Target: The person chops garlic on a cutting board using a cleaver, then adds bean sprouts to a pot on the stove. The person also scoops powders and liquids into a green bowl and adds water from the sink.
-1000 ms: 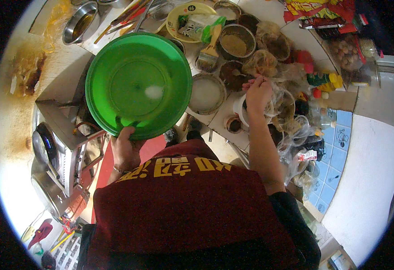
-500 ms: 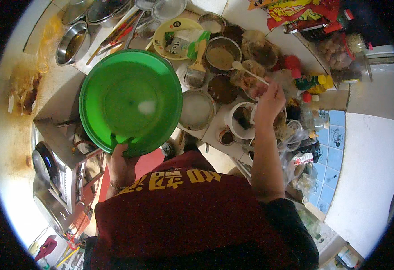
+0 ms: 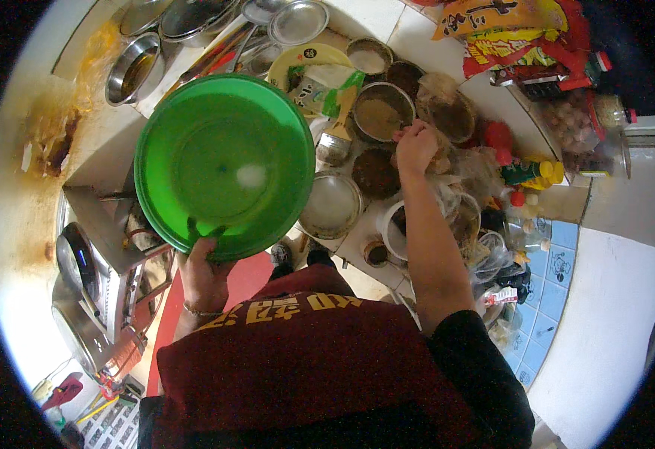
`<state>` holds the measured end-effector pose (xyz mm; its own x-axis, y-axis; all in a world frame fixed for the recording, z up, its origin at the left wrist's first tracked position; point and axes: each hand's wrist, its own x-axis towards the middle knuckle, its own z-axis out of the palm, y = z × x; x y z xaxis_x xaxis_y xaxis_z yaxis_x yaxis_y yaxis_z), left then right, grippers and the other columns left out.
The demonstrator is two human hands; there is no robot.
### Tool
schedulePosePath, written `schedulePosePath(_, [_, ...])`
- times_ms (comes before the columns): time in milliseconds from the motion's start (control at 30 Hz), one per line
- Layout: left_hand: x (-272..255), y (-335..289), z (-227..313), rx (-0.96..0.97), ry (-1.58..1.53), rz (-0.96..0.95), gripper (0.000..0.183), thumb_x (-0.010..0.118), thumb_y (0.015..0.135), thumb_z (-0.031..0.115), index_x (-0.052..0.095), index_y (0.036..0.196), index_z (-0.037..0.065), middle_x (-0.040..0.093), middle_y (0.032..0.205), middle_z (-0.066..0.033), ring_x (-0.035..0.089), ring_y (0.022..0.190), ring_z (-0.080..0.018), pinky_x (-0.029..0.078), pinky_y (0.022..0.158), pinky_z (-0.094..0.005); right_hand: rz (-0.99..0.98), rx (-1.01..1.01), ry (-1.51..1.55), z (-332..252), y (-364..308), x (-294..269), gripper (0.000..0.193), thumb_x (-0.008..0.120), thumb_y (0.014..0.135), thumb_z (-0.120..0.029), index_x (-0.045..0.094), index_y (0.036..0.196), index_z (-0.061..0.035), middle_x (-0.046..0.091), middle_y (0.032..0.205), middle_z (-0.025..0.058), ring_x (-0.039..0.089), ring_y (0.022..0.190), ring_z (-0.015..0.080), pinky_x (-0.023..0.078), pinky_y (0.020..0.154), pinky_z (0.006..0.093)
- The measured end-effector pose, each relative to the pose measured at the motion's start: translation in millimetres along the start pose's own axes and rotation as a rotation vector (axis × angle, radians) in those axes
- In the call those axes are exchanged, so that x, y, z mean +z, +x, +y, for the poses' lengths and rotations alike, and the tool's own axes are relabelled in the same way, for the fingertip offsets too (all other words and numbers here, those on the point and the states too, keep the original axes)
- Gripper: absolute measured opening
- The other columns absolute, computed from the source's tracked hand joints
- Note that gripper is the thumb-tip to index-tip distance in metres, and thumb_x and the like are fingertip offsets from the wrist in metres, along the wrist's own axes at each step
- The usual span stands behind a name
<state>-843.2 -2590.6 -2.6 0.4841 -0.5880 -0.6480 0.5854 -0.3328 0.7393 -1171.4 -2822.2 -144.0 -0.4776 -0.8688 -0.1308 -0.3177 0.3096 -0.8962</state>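
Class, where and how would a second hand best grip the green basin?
Likely the right rim of the green basin, approached from the right, thumb inside: the left hand holds only the near rim of this wide, round shape.

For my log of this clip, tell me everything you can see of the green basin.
The green basin is wide, round and plastic-looking, with a raised rim, sloping walls and a flat floor marked by faint rings. A pale patch sits right of centre; whether it is glare or contents, I cannot tell. Dark streaks on the near wall look like shadow. Its open side faces the camera. The left grip holds its near edge, thumb over the rim, ahead and left of the maroon garment.
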Motion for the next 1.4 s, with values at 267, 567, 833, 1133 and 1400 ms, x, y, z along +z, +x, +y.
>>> schedulePosePath(267, [22, 7, -5, -0.002, -0.016, -0.039, 0.042, 0.053, 0.085, 0.002, 0.050, 0.127, 0.006, 0.062, 0.111, -0.0108, 0.067, 0.092, -0.0260, 0.063, 0.067, -0.0399, 0.008, -0.012, 0.144, 68, 54, 23, 0.025, 0.053, 0.097, -0.015, 0.057, 0.111, 0.0048, 0.064, 0.102, 0.0205, 0.067, 0.089, 0.0303, 0.056, 0.078, 0.0427])
schedulePosePath(567, [47, 11, -8, -0.004, 0.120, -0.055, 0.035, 0.054, 0.093, 0.016, 0.052, 0.126, 0.004, 0.062, 0.114, -0.0146, 0.064, 0.100, -0.0304, 0.058, 0.083, -0.0421, -0.015, 0.274, 0.702, -2, 27, 12, 0.028, 0.043, 0.099, -0.008, 0.048, 0.111, 0.0159, 0.061, 0.098, 0.0266, 0.068, 0.084, 0.0331, 0.063, 0.077, 0.0362])
schedulePosePath(833, [76, 6, -9, -0.032, 0.129, -0.063, 0.048, 0.053, 0.085, 0.003, 0.044, 0.131, 0.007, 0.060, 0.116, -0.0127, 0.067, 0.095, -0.0264, 0.063, 0.069, -0.0387, -0.042, 0.266, 0.783, -27, -2, -26, 0.029, 0.044, 0.099, -0.010, 0.047, 0.111, 0.0164, 0.061, 0.101, 0.0286, 0.068, 0.090, 0.0345, 0.062, 0.082, 0.0379])
schedulePosePath(1133, [80, 12, -21, -0.014, 0.135, -0.175, 0.047, 0.053, 0.084, 0.002, 0.042, 0.130, 0.004, 0.059, 0.117, -0.0147, 0.067, 0.096, -0.0289, 0.063, 0.071, -0.0407, -0.182, 0.226, 0.796, -90, -56, -81, 0.033, 0.046, 0.102, -0.016, 0.050, 0.112, 0.0148, 0.063, 0.103, 0.0252, 0.069, 0.094, 0.0323, 0.060, 0.087, 0.0375])
schedulePosePath(1400, [92, 10, -17, -0.081, 0.069, -0.183, 0.046, 0.056, 0.084, 0.007, 0.045, 0.128, 0.002, 0.059, 0.115, -0.0136, 0.065, 0.090, -0.0254, 0.058, 0.062, -0.0353, -0.264, -0.136, 0.404, -123, -70, -74, 0.033, 0.042, 0.104, -0.018, 0.054, 0.119, 0.0090, 0.065, 0.101, 0.0234, 0.070, 0.085, 0.0310, 0.060, 0.080, 0.0375])
